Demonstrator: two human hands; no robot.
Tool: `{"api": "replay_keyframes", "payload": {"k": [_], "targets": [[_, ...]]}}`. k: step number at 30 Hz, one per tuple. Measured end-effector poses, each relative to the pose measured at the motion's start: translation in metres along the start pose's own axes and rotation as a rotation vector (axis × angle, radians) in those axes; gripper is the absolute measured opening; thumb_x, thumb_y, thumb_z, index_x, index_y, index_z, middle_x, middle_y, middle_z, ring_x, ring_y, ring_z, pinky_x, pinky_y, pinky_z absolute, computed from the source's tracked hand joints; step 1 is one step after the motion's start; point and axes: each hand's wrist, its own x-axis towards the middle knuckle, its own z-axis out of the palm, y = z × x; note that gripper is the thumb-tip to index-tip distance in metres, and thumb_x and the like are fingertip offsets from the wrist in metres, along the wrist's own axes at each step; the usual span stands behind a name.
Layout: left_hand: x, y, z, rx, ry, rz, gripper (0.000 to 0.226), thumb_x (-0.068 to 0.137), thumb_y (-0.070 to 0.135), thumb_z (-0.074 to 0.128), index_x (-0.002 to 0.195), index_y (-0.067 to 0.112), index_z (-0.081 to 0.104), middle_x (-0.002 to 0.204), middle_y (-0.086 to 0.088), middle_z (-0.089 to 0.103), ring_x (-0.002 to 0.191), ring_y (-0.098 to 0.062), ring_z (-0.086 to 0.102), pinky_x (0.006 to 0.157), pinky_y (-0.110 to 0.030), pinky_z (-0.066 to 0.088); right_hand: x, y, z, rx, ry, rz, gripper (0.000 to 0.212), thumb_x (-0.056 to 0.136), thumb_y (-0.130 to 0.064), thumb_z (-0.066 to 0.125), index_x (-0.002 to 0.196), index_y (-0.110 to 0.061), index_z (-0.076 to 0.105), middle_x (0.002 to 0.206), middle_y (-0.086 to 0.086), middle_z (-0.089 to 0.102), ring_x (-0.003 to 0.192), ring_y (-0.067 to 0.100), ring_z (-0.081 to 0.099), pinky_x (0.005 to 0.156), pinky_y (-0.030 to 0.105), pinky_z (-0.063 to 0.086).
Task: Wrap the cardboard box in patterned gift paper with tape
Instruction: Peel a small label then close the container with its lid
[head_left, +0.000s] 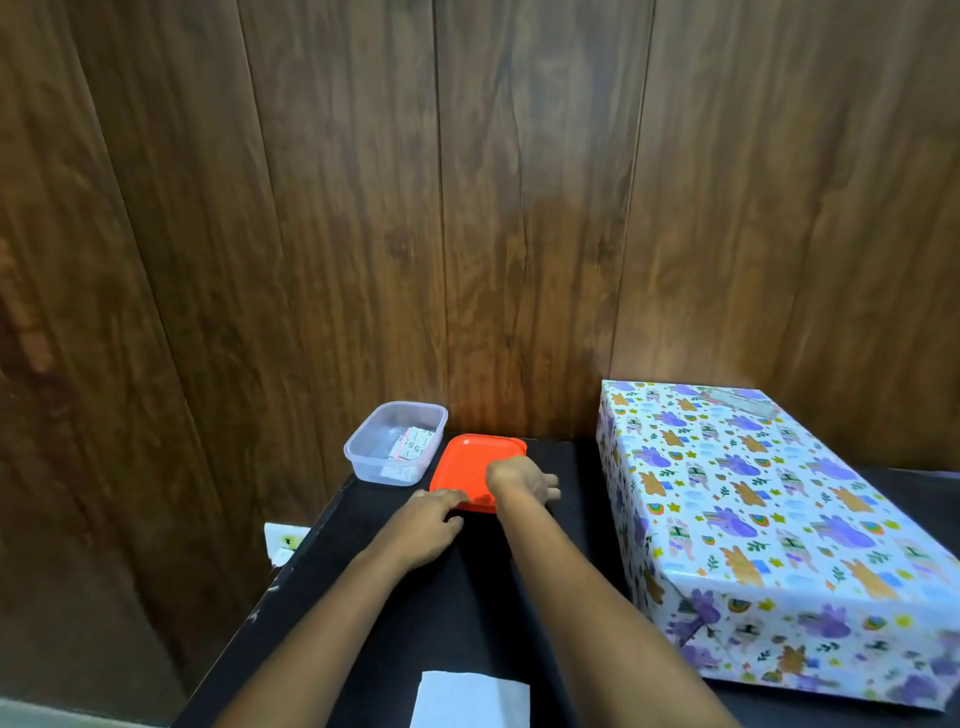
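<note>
Cardboard box (769, 525) looks fully covered in the patterned gift paper already. It's sitting on the right side of the black table (395, 613), far end close to the wood-panel wall (363, 208).

There's just the one head view. Both hands are over at the orange lid (470, 460), well apart from the box. The left hand (428, 522) lies with fairly straight fingers on the lid's near edge. The right hand (519, 480) is on its right side, and honestly I can't tell if those fingers are hooked round the rim or just resting, too blurry.

The clear tub (395, 444) sits just left of the lid, right at the table's corner. My guess is that the wrapping's done and the lid goes back on the tub. To do it well, I'd lift the lid by opposite edges, square it over the tub, then press the corners evenly so nothing gets shoved off the table.
</note>
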Motion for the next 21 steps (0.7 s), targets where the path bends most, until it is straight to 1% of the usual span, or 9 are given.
{"api": "replay_keyframes", "payload": {"k": [2, 4, 6, 8, 10, 12, 15, 18, 21], "targets": [[0.0, -0.002, 0.001, -0.021, 0.003, -0.001, 0.046, 0.093, 0.017, 0.047, 0.138, 0.025, 0.044, 0.145, 0.01, 0.041, 0.128, -0.014, 0.035, 0.106, -0.023, 0.027, 0.003, 0.0, -0.002, 0.237, -0.162, -0.011, 0.039, 0.097, -0.014, 0.04, 0.134, 0.0, 0.039, 0.098, 0.005, 0.048, 0.085, 0.019, 0.053, 0.073, 0.03, 0.049], [-0.002, -0.002, 0.0, -0.04, 0.002, 0.01, 0.043, 0.093, 0.017, 0.049, 0.135, 0.025, 0.047, 0.145, 0.012, 0.04, 0.127, -0.013, 0.036, 0.104, -0.022, 0.027, 0.005, -0.003, -0.012, 0.295, -0.212, -0.021, 0.035, 0.099, -0.007, 0.037, 0.132, 0.003, 0.042, 0.093, 0.007, 0.054, 0.064, 0.015, 0.048, 0.054, 0.024, 0.042], [-0.003, -0.001, -0.005, -0.079, 0.014, 0.027, 0.04, 0.093, 0.016, 0.05, 0.132, 0.023, 0.05, 0.142, 0.01, 0.043, 0.126, -0.012, 0.039, 0.102, -0.02, 0.027, 0.016, -0.002, -0.013, 0.352, -0.152, 0.023, 0.032, 0.093, 0.003, 0.042, 0.123, 0.008, 0.053, 0.107, 0.011, 0.06, 0.074, 0.022, 0.054, 0.066, 0.028, 0.046], [-0.002, 0.001, -0.011, -0.137, 0.039, 0.057, 0.037, 0.093, 0.015, 0.05, 0.129, 0.022, 0.054, 0.136, 0.008, 0.05, 0.124, -0.009, 0.044, 0.104, -0.02, 0.03, 0.017, -0.003, -0.011, 0.382, -0.128, 0.057, 0.03, 0.087, 0.009, 0.046, 0.115, 0.01, 0.057, 0.107, 0.012, 0.06, 0.09, 0.027, 0.059, 0.079, 0.038, 0.048], [0.003, -0.003, -0.018, -0.138, 0.165, 0.064, 0.036, 0.093, 0.013, 0.049, 0.128, 0.02, 0.054, 0.134, 0.006, 0.051, 0.123, -0.01, 0.043, 0.106, -0.026, 0.032, 0.018, -0.007, -0.008, 0.367, -0.12, 0.034, 0.03, 0.086, 0.008, 0.048, 0.114, 0.008, 0.058, 0.114, 0.018, 0.063, 0.1, 0.033, 0.062, 0.083, 0.04, 0.049], [0.014, -0.018, -0.029, 0.015, 0.326, -0.057, 0.044, 0.092, 0.014, 0.047, 0.136, 0.018, 0.045, 0.142, 0.001, 0.041, 0.133, -0.016, 0.032, 0.109, -0.03, 0.026, 0.022, -0.011, -0.008, 0.277, -0.045, -0.036, 0.026, 0.087, 0.001, 0.051, 0.111, 0.005, 0.061, 0.112, 0.017, 0.064, 0.101, 0.032, 0.063, 0.076, 0.034, 0.05], [0.024, -0.035, -0.04, 0.368, 0.258, -0.228, 0.042, 0.093, 0.023, 0.043, 0.135, 0.019, 0.045, 0.139, -0.001, 0.045, 0.132, -0.02, 0.032, 0.106, -0.033, 0.018, 0.02, -0.023, -0.013, 0.084, 0.06, -0.193, 0.02, 0.091, -0.012, 0.049, 0.091, -0.005, 0.067, 0.094, 0.012, 0.065, 0.095, 0.031, 0.064, 0.066, 0.027, 0.04], [0.017, -0.017, -0.029, 0.315, 0.239, -0.136, 0.028, 0.091, 0.014, 0.04, 0.111, 0.02, 0.059, 0.114, 0.002, 0.061, 0.115, -0.018, 0.048, 0.091, -0.028, 0.018, 0.016, -0.031, -0.013, -0.08, 0.094, -0.358, 0.023, 0.091, -0.017, 0.047, 0.085, -0.01, 0.068, 0.092, 0.01, 0.065, 0.093, 0.032, 0.063, 0.067, 0.029, 0.043], [0.001, 0.01, -0.013, 0.274, 0.198, 0.022, 0.028, 0.093, 0.014, 0.04, 0.113, 0.017, 0.058, 0.114, 0.0, 0.06, 0.111, -0.019, 0.049, 0.092, -0.027, 0.022, 0.012, -0.034, -0.01, -0.217, 0.145, -0.515, 0.025, 0.087, -0.013, 0.048, 0.097, -0.009, 0.07, 0.104, 0.013, 0.064, 0.096, 0.033, 0.06, 0.069, 0.029, 0.04]]}}
